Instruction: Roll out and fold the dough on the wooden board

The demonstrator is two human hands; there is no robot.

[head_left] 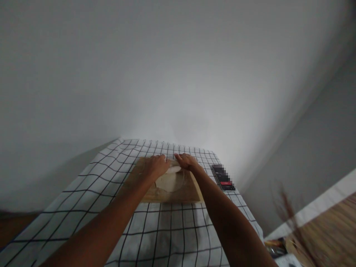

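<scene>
Head view shows both hands low in the frame's centre, over a wooden board (pixel 167 191) on a checked cloth (pixel 91 185) covering the table. The left hand (pixel 155 165) and right hand (pixel 187 161) lie palm-down, fingers (pixel 162 158) loosely together, pressing the far edge of a flat round of dough (pixel 170 180). A phone (pixel 223 177) lies right of the board.

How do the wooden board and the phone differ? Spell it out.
The wooden board is light brown and broad; the phone is dark, narrow, with a red bar. The board bears flattened dough under the left hand and right hand; the phone lies untouched. Both lie flat on the checked cloth.
</scene>
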